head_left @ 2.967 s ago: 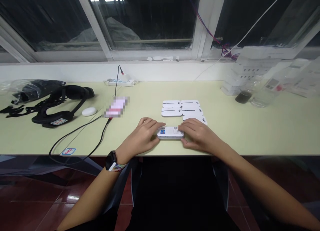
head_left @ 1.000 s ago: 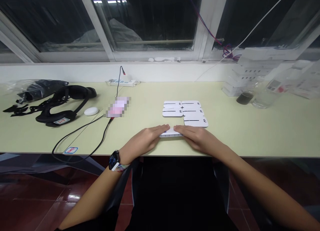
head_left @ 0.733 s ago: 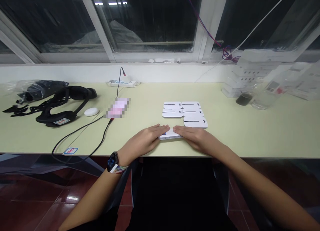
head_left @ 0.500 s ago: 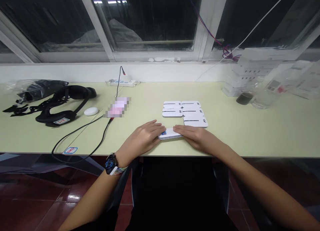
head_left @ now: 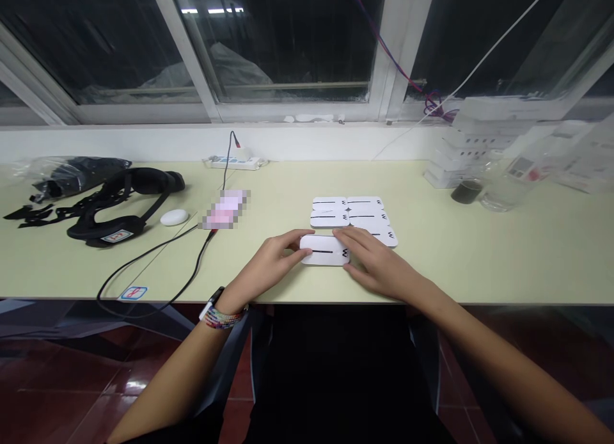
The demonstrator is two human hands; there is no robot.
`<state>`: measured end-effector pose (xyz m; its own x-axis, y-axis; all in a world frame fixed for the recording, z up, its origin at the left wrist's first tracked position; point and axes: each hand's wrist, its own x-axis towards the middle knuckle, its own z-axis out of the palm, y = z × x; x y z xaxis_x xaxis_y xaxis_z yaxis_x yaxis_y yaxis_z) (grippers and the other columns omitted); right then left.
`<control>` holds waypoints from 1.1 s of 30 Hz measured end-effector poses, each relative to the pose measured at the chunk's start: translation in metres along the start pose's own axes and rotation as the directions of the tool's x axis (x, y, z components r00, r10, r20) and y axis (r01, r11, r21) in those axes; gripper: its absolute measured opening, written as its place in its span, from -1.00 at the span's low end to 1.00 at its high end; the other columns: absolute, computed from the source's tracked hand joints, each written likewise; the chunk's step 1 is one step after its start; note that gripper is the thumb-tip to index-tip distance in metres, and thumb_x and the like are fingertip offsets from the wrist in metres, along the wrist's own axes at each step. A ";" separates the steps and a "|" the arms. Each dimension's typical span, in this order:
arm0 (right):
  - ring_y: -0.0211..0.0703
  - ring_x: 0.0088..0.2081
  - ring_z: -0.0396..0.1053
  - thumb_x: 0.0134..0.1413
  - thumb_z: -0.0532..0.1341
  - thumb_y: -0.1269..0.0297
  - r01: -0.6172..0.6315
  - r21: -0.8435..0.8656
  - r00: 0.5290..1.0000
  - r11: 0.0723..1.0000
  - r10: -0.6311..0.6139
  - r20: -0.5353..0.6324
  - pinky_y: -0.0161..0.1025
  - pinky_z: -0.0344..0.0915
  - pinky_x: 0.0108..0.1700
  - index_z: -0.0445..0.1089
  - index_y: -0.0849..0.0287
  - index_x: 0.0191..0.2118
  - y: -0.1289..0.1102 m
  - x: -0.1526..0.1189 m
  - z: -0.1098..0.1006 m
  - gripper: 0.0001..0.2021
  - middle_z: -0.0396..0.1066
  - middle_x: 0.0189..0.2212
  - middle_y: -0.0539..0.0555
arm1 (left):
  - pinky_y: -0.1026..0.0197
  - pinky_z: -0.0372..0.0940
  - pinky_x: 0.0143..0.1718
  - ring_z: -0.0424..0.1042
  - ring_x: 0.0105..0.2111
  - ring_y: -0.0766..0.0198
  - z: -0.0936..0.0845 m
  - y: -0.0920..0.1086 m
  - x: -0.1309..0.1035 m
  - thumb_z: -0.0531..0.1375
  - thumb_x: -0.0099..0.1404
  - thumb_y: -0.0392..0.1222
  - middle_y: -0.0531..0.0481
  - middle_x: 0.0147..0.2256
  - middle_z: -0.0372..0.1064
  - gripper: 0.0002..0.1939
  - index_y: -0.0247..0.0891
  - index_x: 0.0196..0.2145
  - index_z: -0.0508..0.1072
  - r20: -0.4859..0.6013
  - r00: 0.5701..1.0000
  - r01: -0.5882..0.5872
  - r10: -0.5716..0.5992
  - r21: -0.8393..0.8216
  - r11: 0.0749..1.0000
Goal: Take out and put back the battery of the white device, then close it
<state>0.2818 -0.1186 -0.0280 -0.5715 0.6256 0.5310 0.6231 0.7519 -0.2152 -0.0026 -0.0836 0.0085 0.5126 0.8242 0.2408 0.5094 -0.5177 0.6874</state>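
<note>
Your two hands hold a white slab [head_left: 325,258] near the table's front edge

Nearest you, a multicoloured bracelet [head_left: 221,318] circles your left wrist. Your left hand [head_left: 275,261] grips the slab's left end, thumb on its face and fingers at the far side. Your right hand [head_left: 378,263] closes on the right end, fingers over the far corner and thumb at the near one. The slab shows you a black line and a W-like mark; you cannot tell from this view whether it touches the pale table [head_left: 494,258].

Just beyond lie five similar slabs [head_left: 365,204], two in the left column and three in the right, your right fingers partly covering the nearest one. To the left, a black cable [head_left: 194,268] loops past the table edge and runs to a pixelated pink-and-white object [head_left: 225,208]. A white oval object [head_left: 174,217] sits between that and a black head strap [head_left: 108,231], with a clear plastic bag [head_left: 71,174] behind the strap.

Farther back are a white power strip [head_left: 234,163] and, on the right, a clear bottle [head_left: 503,191], a dark-bottomed container [head_left: 466,190] and stacked white boxes [head_left: 455,156], below the window [head_left: 292,47].
</note>
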 end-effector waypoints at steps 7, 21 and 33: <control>0.24 0.58 -0.02 0.52 0.13 0.27 -0.024 -0.055 0.994 0.998 0.030 0.110 0.37 0.23 0.49 0.11 0.04 0.56 0.004 -0.003 0.006 -0.41 0.16 0.53 0.20 | -0.16 0.36 0.25 0.48 0.13 -0.05 0.007 -0.013 0.010 0.20 0.54 -0.07 -0.10 0.07 0.56 -0.68 -0.12 0.17 0.55 -0.035 0.999 -0.015 0.026 0.265 0.964; 0.10 -0.09 0.57 0.35 0.15 0.53 0.125 -0.054 0.950 0.991 -0.136 -0.282 0.09 0.58 -0.08 0.54 0.19 0.10 0.006 0.000 -0.004 -0.67 0.65 -0.13 0.20 | -0.07 0.38 0.21 0.48 0.15 -0.07 -0.009 -0.008 0.055 0.37 0.23 -0.20 -0.08 0.10 0.53 -0.45 -0.06 0.18 0.56 0.303 0.919 -0.331 0.251 0.250 0.910; 0.04 -0.20 0.50 0.28 0.16 0.57 0.078 0.024 0.948 0.997 -0.067 -0.312 -0.01 0.47 -0.20 0.55 0.16 -0.09 0.010 -0.003 -0.003 -0.73 0.62 -0.28 0.13 | -0.09 0.36 0.18 0.46 0.12 -0.13 -0.013 -0.054 0.211 0.35 0.24 -0.04 -0.19 0.08 0.53 -0.51 -0.19 0.11 0.59 0.123 0.983 -0.176 0.137 0.404 0.898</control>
<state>0.2913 -0.1133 -0.0289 -0.4164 0.4779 0.7735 0.5638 0.8031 -0.1926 0.0691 0.1213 0.0311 0.6588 0.7108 0.2466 0.6464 -0.7025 0.2979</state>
